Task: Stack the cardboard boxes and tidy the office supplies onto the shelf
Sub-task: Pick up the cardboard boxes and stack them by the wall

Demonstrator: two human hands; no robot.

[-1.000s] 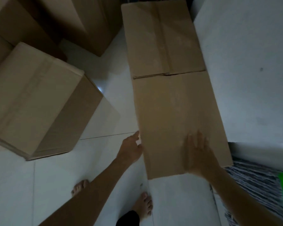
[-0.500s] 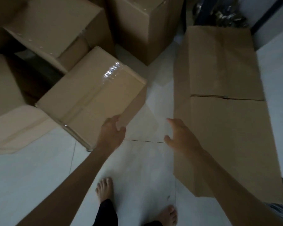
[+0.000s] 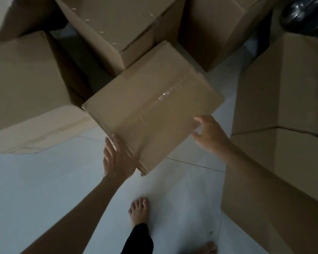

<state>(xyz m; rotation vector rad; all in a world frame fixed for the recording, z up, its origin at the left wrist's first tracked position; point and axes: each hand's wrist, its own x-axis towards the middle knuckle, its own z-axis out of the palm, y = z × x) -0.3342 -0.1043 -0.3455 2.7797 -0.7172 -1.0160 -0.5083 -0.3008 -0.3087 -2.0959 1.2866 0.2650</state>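
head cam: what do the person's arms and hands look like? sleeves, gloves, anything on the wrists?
Both forearms are bare as far as the frame shows, with no sleeves in view. The left hand and right hand wear no gloves. No watch, ring or band shows, though the light is dim. Lower down are a black trouser leg and bare feet.

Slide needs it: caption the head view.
Left hand flat against the near side of a taped brown cardboard box, right hand at its right edge.

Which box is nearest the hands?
The tilted middle box with glossy tape along its top; left hand presses its near-left side, right hand is at its right edge.
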